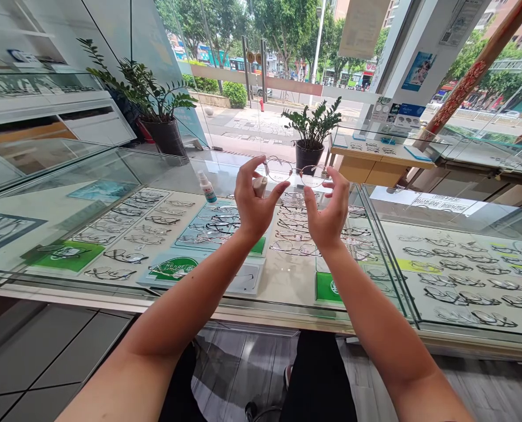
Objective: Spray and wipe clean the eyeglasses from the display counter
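Item: glasses (291, 172), thin round rims, held up in front of wearer, over the counter, lenses abt level. Grip: two-handed. L hand (254, 202) clamped on the L end, fingertips at the outer rim, thumb reaching in under the L lens. R hand (330, 211) clamped on the R end, fingers at the outer side, thumb up below the R lens; thumb contact can't be confirmed, either side. Hands apart from each other, glasses spanning the gap. Small pale item (260, 186) tucked at L fingers; can't tell what.

Below grip: glass case (282, 290), rows of frames (298, 235) inside, directly under the hands. Green pad (326, 287) in same case, below R wrist. Blue tray (208, 228) w/ more frames, below and L of grip; round green sign (173, 268) nearer wearer, by L forearm.

L of grip, near: bottle (207, 190), white w/ teal lower part, standing on the glass top. Farther L: second green pad (70, 256), a pair of specs on it.

R of grip: adjoining case (476, 281), frames in rows, some w/ yellow strips.

Beyond grip: small plant (312, 126), dark pot, nearly straight ahead; big plant (151, 97) ahead and L; desk (366, 170) w/ frames on top, ahead and R. Farther out, thru the glass: trees (282, 35), road.

Well below grip: wearer's dark trousers (318, 375), grey plank floor (239, 369).
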The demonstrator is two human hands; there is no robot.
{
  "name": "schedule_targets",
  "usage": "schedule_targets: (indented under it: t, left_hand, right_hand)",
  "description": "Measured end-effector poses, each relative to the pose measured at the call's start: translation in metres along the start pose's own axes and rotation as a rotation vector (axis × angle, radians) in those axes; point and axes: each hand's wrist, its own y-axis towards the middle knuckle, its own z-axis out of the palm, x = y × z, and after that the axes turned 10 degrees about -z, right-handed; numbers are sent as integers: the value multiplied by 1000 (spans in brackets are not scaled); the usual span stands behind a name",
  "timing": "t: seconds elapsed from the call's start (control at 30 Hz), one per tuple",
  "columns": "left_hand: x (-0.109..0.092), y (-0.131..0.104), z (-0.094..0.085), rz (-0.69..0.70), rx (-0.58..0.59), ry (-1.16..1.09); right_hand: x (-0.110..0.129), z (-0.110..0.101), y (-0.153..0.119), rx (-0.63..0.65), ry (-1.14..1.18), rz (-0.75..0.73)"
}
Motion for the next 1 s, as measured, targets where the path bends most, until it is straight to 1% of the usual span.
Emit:
schedule_targets:
  t: [0.17, 0.4, 0.67, 0.83, 1.0]
  left_hand:
    - [2, -1, 2, -26, -2, 10]
    - [8, 0, 5, -1, 16, -4]
    - [10, -1, 4, 1, -4, -1]
    - [16, 0, 6, -23, 56, -37]
    - [22, 2, 8, -73, 126, -118]
  right_hand:
    - [-1, 0, 1, -3, 20, 16]
    - [-7, -1, 8, -101, 88, 118]
    - [-7, -1, 10, -101, 226, 195]
    - [-7, -2, 12, -104, 308, 303]
    - [-8, -1, 14, -59, 357, 346]
